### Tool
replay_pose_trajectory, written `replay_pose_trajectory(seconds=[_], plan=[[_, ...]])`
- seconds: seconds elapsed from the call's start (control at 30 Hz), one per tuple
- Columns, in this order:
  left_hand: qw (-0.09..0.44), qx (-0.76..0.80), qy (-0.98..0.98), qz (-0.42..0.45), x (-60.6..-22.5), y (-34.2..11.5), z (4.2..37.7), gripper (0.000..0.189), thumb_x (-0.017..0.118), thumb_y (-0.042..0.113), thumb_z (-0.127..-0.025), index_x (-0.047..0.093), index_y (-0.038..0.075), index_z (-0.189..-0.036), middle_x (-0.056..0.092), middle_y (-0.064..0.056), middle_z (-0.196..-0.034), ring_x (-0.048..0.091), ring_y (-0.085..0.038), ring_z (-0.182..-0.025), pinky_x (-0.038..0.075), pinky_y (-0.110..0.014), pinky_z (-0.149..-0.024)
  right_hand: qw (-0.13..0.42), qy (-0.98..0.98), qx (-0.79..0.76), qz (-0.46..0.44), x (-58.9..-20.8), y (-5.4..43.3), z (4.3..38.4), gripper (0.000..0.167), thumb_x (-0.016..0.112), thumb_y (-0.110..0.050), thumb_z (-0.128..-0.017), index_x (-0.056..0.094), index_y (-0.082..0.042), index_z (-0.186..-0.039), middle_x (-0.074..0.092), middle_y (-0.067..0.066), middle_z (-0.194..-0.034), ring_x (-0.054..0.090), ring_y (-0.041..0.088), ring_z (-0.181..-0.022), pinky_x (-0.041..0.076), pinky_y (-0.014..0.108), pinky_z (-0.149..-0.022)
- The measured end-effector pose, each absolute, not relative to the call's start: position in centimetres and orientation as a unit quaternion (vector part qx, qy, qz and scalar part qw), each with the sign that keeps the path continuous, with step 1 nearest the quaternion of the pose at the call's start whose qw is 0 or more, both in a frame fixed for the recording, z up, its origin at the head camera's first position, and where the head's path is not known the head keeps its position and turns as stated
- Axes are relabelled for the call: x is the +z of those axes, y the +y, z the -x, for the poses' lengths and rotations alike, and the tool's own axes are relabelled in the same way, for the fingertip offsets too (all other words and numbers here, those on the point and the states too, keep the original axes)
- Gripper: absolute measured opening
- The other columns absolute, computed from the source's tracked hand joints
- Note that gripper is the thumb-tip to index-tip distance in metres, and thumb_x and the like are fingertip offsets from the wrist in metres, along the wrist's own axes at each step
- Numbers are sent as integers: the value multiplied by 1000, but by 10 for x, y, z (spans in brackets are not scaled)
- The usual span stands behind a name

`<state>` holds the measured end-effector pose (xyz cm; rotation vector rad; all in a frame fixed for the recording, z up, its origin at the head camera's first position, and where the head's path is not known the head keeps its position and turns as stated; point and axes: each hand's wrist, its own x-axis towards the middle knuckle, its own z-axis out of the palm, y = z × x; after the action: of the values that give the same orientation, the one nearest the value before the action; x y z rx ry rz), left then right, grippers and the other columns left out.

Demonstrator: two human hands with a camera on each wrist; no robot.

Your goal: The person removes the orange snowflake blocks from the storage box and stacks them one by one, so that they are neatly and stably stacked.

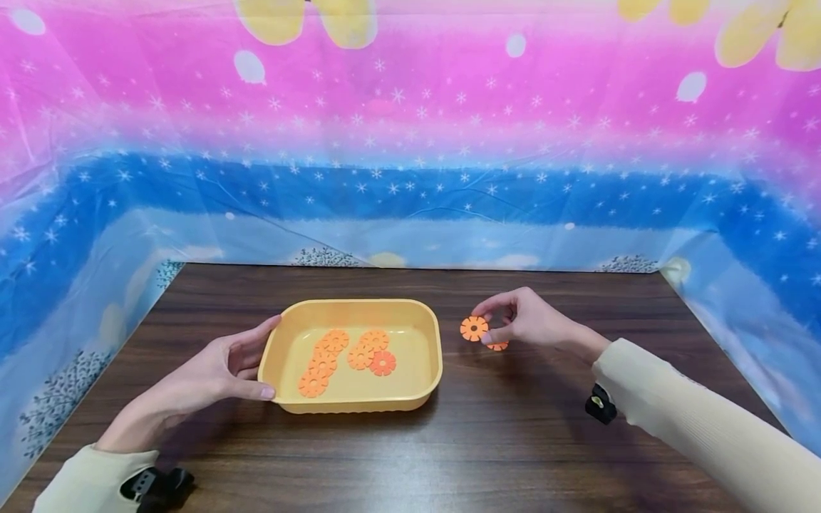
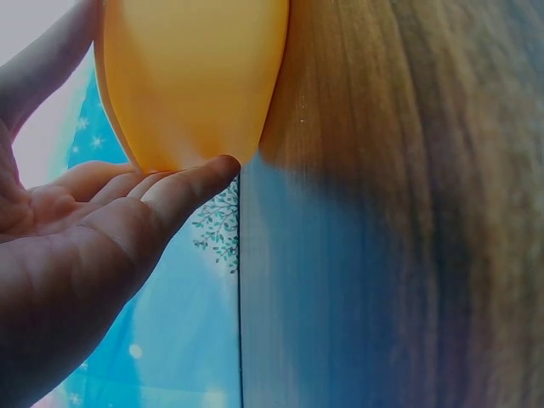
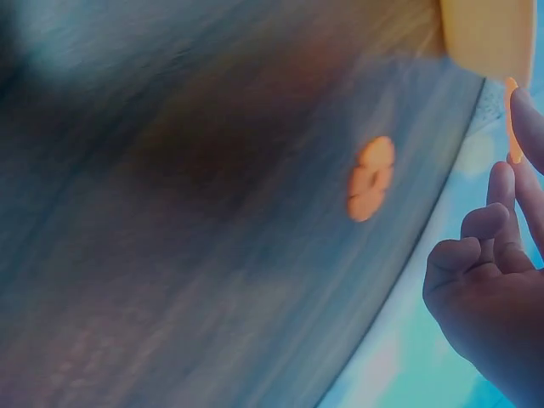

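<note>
In the head view a yellow plastic tray (image 1: 351, 407) stands on the table with several orange flower-shaped discs (image 1: 323, 364) lying flat in it, some overlapping. My left hand (image 1: 214, 377) holds the tray's left end, thumb at the near corner and fingers along the far corner. To the right of the tray, my right hand (image 1: 529, 318) pinches one orange notched disc (image 1: 467, 328) between thumb and fingertips. The right wrist view shows this held disc (image 3: 512, 127) edge-on, above the table. Another orange disc (image 3: 371, 178) lies on the tabletop, partly hidden behind the right hand in the head view.
The dark wood-grain table (image 1: 410, 456) ends at a straight far edge. Behind it and at both sides hangs a pink and blue cloth (image 1: 410, 192) with snowflake prints. A small black device is strapped at each wrist, over cream sleeves (image 1: 693, 406).
</note>
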<state>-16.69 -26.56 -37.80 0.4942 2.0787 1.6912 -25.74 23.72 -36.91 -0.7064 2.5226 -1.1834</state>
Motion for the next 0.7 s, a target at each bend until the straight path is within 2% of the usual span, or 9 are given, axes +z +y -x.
replay_pose_trajectory(seconds=[0.3, 0.7], plan=[[207, 611, 742, -182, -378, -266, 167, 111, 83, -3, -87, 7, 2, -168, 12, -29, -171, 25, -49, -150, 51, -30, -104, 130, 880, -406, 208, -386, 259, 257, 38, 88, -11, -87, 76, -5, -123, 62, 13, -98, 41, 18, -67, 36, 27, -60], [211, 612, 741, -180, -379, -265, 168, 112, 83, -3, -87, 7, 3, -169, 12, -28, -171, 26, -48, -150, 51, -30, -104, 112, 888, -392, 213, -396, 274, 257, 39, 87, -10, -88, 75, 1, -123, 59, 12, -95, 43, 25, -76, 36, 30, -63]])
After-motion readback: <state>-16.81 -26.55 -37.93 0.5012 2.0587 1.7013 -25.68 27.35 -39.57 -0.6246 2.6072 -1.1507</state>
